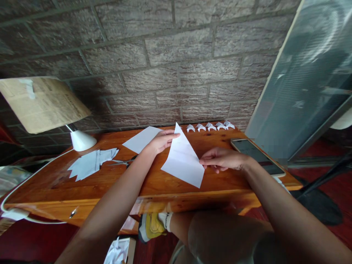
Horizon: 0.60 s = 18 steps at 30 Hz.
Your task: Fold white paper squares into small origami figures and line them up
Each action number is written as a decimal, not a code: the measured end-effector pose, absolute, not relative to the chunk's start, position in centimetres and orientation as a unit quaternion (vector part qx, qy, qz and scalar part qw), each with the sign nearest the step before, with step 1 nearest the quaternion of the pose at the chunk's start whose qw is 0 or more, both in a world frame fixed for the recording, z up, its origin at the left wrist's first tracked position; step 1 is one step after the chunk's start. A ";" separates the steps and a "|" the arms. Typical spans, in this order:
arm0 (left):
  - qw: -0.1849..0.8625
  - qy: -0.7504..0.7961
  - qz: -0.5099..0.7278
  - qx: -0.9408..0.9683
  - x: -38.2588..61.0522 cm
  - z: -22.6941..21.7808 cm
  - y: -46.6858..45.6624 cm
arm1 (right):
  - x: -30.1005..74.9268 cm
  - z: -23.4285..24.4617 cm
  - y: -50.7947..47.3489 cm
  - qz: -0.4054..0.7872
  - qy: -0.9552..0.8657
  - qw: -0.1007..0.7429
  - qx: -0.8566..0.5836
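A white sheet of paper [183, 159], with a pointed top and a slanted lower edge, is held up over the wooden table. My left hand [164, 140] pinches it near the upper left edge, thumb across the front. At its right corner, my right hand [221, 160] grips the paper between thumb and fingers, the other fingers curled under. Behind my left hand lies another white sheet [141, 139]. Scissors [123, 161] rest left of my left forearm, their handles partly hidden, beside a pile of cut paper pieces [92, 163].
Several small folded paper shapes [211, 126] stand in a row along the back edge. A large phone or tablet [258, 156] lies at the right. The lamp [82, 140] stands at the left, its cord over the table edge. Below is a box of folded papers [131, 249].
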State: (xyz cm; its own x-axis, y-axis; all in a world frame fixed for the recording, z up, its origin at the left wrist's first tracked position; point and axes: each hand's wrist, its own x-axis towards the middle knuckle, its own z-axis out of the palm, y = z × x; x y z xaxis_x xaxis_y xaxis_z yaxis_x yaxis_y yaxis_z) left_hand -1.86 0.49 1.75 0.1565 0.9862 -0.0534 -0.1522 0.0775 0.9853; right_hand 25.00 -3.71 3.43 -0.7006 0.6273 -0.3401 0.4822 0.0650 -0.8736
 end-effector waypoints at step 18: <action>0.510 0.362 0.543 0.560 3.9 2.1 -2.1 | 19.1 3.1 -7.5 -0.029 -0.799 0.356 -0.483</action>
State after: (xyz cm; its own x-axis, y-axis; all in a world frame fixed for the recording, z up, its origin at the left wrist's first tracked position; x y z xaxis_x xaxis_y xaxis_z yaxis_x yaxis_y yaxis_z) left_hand 3.92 -2.10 2.07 0.1473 0.9596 0.2396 -0.1482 -0.2181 0.9646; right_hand 19.13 -7.53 3.10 -0.2790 0.7519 0.5974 0.7934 0.5309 -0.2977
